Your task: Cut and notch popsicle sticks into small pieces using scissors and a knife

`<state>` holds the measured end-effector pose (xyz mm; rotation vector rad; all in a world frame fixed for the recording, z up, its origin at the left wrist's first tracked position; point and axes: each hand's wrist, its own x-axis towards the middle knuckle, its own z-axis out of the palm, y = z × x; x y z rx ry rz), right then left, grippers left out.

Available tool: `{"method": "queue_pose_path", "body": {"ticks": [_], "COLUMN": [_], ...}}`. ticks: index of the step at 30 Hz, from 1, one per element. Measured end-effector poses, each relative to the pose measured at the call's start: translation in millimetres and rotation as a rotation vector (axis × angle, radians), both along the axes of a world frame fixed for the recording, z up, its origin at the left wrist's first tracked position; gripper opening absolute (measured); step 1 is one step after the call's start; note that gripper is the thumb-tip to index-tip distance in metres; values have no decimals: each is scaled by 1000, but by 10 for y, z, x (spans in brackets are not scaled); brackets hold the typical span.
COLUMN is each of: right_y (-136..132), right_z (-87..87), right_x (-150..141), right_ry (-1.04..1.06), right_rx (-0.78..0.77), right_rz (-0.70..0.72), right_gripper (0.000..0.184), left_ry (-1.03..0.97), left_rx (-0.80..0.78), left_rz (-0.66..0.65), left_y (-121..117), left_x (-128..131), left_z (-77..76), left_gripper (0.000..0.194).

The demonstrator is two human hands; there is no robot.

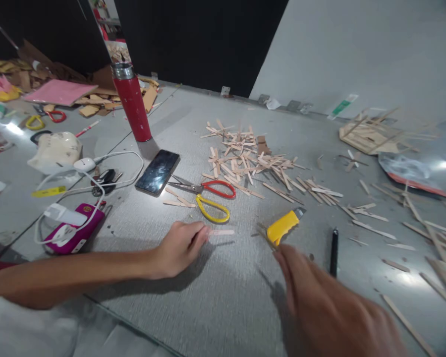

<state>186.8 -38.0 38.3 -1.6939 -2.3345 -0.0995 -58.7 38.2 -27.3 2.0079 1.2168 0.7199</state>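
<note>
My left hand (pixel 180 248) is closed in a pinch on a pale craft stick (pixel 222 232), whose free end points right over the table. On the right, my right hand (pixel 323 297) is closed too, its fingertips around a thin, dark, pointed thing (pixel 266 235) too blurred to name. Just beyond those fingertips is a yellow utility knife (pixel 283 226). Scissors (pixel 198 189) with one red and one yellow handle lie open beyond my left hand. Several craft sticks (pixel 178 199) lie beside their blades. A black pen (pixel 334 252) lies right of the knife.
A heap of craft sticks (pixel 245 158) spreads across the table's middle, with more scattered right. Behind stands a stick structure (pixel 371 136) near a plastic bag (pixel 412 173). Leftward are a phone (pixel 158 172), a red bottle (pixel 133 106), a purple power bank (pixel 80 230) and white cables.
</note>
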Motion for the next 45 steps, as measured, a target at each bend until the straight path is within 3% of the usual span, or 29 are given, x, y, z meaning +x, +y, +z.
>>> {"method": "queue_pose_path", "body": {"ticks": [5,7,11,14,22,27,36,38,40,43,45], "right_y": [489,535,497,487,470,411,360,368,412,526,587], "right_z": [86,35,-42,-21,61,47,59,50,11,-119,-233], "right_x": [-39,-105,-202,-233,-281,-337,-376,-367,-311,-138,-22], "right_ry": [419,669,1036,1096,1094,1156,1268,1219,1094,740,396], "right_rx": [-112,-291,-686,-776,-671,-775,-988,-951,-791,-323,-48], "right_rz": [-103,-73,-58,-71,-53,24,8,26,44,77,200], "right_gripper": [28,28,45,52,45,44,45,44,39,27,27], "left_ry": [-319,-396,-436,-469,-518,-485,-536,-506,-432,-253,-157], "left_rx": [-239,-289,-402,-488,-595,-528,-554,-532,-497,-414,-353], "left_rz": [40,10,-81,-114,-117,-137,-224,-218,-183,-79,-49], "left_y": [-61,-95,-150,-173,-192,-222,-264,-251,-217,-121,-42], "left_x": [12,0,-30,-37,-34,-46,-66,-61,-56,-53,-56], "left_z": [271,355,424,426,437,478,477,483,480,428,359], "left_gripper": [45,48,57,61,59,50,43,42,40,39,40]}}
